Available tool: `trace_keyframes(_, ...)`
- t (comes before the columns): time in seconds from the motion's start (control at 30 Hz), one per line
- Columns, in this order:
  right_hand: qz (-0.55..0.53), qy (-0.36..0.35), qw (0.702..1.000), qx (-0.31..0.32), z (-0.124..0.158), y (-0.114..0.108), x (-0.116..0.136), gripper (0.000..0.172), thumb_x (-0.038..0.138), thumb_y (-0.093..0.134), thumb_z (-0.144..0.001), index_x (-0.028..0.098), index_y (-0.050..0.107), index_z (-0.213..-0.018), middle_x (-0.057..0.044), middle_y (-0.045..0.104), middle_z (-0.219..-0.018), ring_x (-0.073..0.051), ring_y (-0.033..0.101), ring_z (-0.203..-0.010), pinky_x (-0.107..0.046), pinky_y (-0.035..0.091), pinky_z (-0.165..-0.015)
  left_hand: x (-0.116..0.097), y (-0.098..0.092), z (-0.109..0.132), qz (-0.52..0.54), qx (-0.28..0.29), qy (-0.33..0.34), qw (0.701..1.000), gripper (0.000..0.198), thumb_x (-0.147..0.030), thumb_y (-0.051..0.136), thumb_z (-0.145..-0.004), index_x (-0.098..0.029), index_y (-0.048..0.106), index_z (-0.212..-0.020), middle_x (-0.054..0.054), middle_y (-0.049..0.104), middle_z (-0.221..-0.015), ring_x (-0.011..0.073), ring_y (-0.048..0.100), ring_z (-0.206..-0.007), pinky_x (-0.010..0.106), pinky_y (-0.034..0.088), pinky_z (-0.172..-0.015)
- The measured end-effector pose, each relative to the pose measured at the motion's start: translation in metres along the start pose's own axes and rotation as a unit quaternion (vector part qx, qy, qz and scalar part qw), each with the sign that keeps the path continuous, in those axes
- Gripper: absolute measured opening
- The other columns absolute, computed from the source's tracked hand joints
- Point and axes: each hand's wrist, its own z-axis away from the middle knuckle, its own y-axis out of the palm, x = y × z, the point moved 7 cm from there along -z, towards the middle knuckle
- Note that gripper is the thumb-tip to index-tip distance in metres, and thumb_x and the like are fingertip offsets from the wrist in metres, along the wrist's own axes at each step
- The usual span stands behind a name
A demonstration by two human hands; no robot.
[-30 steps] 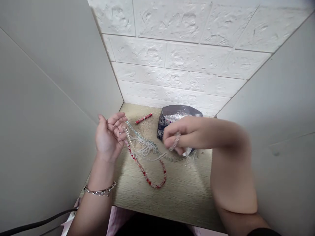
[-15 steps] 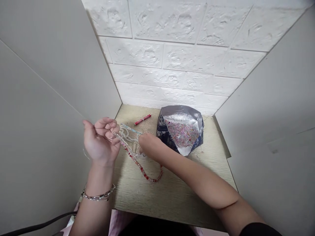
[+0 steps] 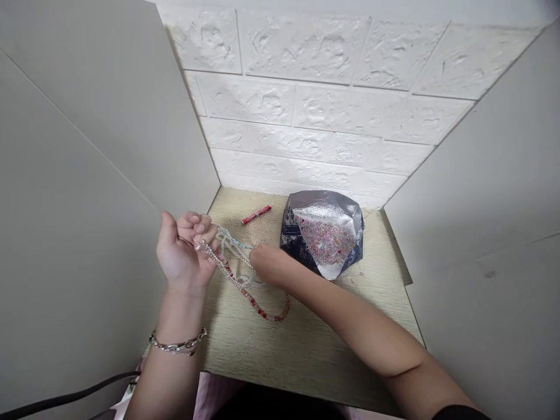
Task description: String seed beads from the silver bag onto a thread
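Strings of small beads, in red, pink, clear and pale blue, stretch between my two hands above the table. My left hand is palm up with its fingers curled round one end of the strands. At the other end, my right hand is closed with its back to me, and its fingertips are hidden. A red loop of beads sags below the hands toward the tabletop. Just right of my right hand stands an open bag, silver inside and dark blue outside, with loose pink and multicoloured beads in it.
A thin red tube lies on the pale wooden table behind my hands. White brick-patterned wall closes the back, and grey panels rise at left and right. A black cable runs at lower left.
My left hand has shifted slightly to the right and its fingers have curled further around the strands. The pale strands between the hands have shifted. The right hand remains closed near the bag.
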Motion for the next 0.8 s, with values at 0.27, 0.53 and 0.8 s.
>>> trace_keyframes(0.27, -0.138, -0.109, 0.984, 0.002, 0.034, -0.047, -0.004, 0.017, 0.012, 0.038, -0.070, 0.016, 0.050, -0.081, -0.005, 0.060, -0.081, -0.013, 0.053, -0.067, -0.022, 0.036, -0.051, 0.001, -0.004, -0.003, -0.011, -0.010, -0.002, 1.000, 0.059, -0.047, 0.013, -0.088, -0.015, 0.050, -0.055, -0.002, 0.039, -0.047, 0.0046, 0.028, -0.030, 0.018, 0.019, -0.026)
trace_keyframes(0.53, -0.403, -0.173, 0.890, -0.122, 0.097, -0.106, -0.016, 0.019, 0.003, 0.035, -0.066, 0.017, 0.043, -0.076, 0.003, 0.046, -0.068, -0.005, 0.044, -0.058, -0.018, 0.036, -0.052, 0.000, -0.005, -0.005, 0.011, 0.010, 0.014, 1.000, 0.056, -0.045, 0.015, -0.088, -0.014, 0.051, -0.060, -0.001, 0.042, -0.049, 0.0045, 0.031, -0.032, 0.015, 0.021, -0.026)
trace_keyframes(0.8, -0.525, -0.113, 0.752, -0.382, 0.161, -0.140, -0.048, 0.022, 0.001, 0.035, -0.067, 0.021, 0.040, -0.076, 0.005, 0.040, -0.057, -0.004, 0.039, -0.045, -0.015, 0.026, -0.039, -0.003, -0.006, -0.004, 0.054, 0.020, 0.024, 0.998, 0.054, -0.045, 0.017, -0.088, -0.014, 0.051, -0.060, -0.001, 0.045, -0.049, 0.0037, 0.031, -0.030, 0.015, 0.020, -0.025)
